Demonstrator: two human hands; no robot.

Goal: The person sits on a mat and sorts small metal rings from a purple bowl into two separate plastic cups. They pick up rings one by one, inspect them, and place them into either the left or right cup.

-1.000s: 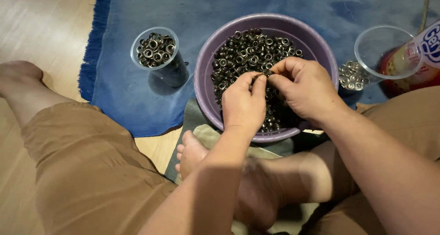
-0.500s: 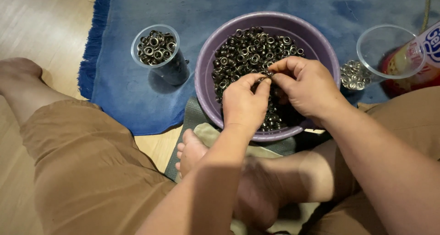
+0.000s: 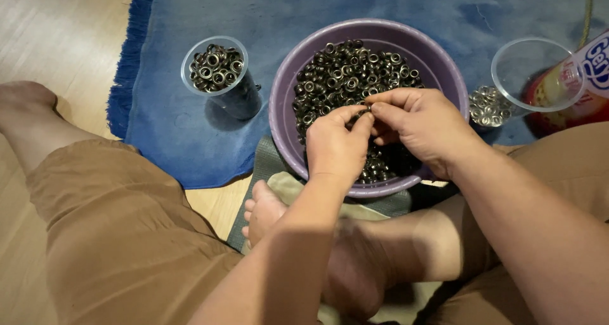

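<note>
A purple bowl on the blue rug holds a heap of several small dark metal rings. Both of my hands hover over its near half. My left hand and my right hand meet fingertip to fingertip, pinching a small dark ring between them. The rings under my palms are hidden.
A clear cup filled with rings stands left of the bowl. A tilted clear cup with silvery rings lies at the right, beside a red-and-white container. My bent legs and bare foot lie in front, partly on wooden floor.
My hands have stayed over the bowl, shifting slightly; the fingertips have worked together on the small ring.
</note>
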